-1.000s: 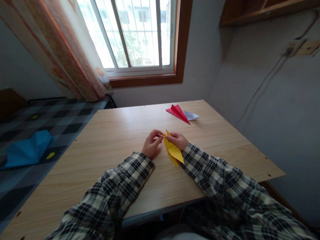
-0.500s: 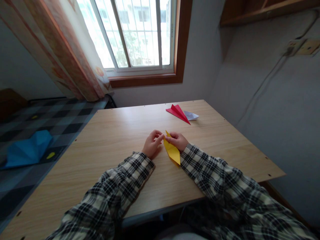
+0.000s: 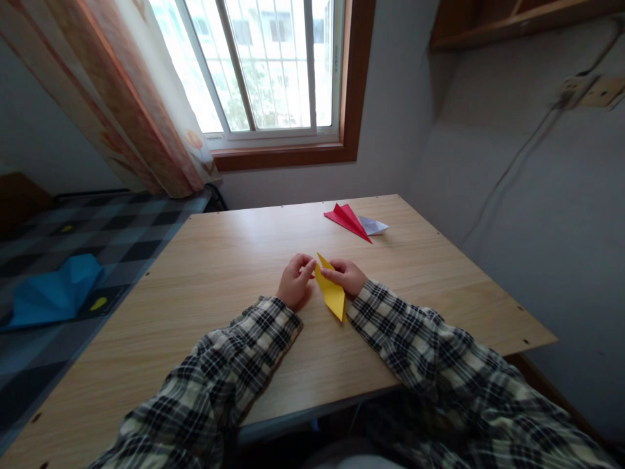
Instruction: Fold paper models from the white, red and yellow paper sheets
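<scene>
Yellow folded paper [image 3: 331,294], narrow and pointed, lay near the middle of the wooden surface [image 3: 219,273], tip toward the body. Pinched at its far end between both hands: left hand [image 3: 294,280] closed on the left edge with fingertips curled in, right hand [image 3: 346,275] closed on the right edge, fingers pressed flat on top. Plaid sleeves [image 3: 234,365] rested on the surface below. Farther off, near the back edge, a red folded paper [image 3: 347,219] touching a white folded paper [image 3: 374,226]. Beyond the surface's left side, a checked bed [image 3: 58,260] with a blue sheet [image 3: 53,293].

Likely risk: a crooked crease or small tear at the tip, caused by uneven pressure between the two pinches or by the paper sliding on the smooth wood.
</scene>
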`<state>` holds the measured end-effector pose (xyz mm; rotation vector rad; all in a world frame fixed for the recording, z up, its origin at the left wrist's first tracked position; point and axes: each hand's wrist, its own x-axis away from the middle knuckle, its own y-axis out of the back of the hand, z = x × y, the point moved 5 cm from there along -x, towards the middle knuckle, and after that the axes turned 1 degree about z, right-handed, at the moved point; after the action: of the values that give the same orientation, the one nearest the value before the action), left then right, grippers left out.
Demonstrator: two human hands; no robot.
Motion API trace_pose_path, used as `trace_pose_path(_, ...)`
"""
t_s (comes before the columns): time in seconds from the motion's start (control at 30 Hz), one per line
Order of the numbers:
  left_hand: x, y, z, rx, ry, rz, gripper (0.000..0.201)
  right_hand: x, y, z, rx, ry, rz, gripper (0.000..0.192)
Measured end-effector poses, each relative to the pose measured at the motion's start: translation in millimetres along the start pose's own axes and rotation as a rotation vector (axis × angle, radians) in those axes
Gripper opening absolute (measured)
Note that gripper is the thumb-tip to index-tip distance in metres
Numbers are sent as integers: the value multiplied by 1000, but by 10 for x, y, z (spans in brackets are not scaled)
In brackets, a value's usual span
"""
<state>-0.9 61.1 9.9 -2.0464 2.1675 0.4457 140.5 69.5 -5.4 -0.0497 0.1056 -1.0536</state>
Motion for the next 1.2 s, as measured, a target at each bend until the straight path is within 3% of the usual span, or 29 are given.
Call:
trace_pose_path(0.2, -20, 68, 43, -1, 6, -101, 31, -18, 22, -47, 6, 5, 20, 45)
trace_pose_path(0.43, -12, 105, 11, 28, 21, -192, 31, -46, 174, -27, -2, 83, -202, 41)
trace_pose_path(0.53, 8, 58, -50, -84, -7, -96, 39, -41, 260, 33, -15, 117, -313, 42)
trace_pose_path(0.7, 101, -167, -98, -211, -2, 255, 46, 3, 307, 154, 62, 196, -417, 42)
trace_pose_path(0.77, 129, -217, -109, -213, -7, 300, 43, 24, 288, 190, 118, 230, -431, 41)
trace_pose_path(0.9, 128, -215, -92, -109, 46, 248, 40, 47, 217, 246, 193, 305, -392, 43)
trace_pose_path(1.03, 90, -132, -58, 61, 111, 107, 41, 41, 205, 250, 111, 340, -364, 56)
trace_pose_path(1.2, 59, -68, -35, 144, 143, 23, 40, -17, 282, 76, -8, 189, -392, 64)
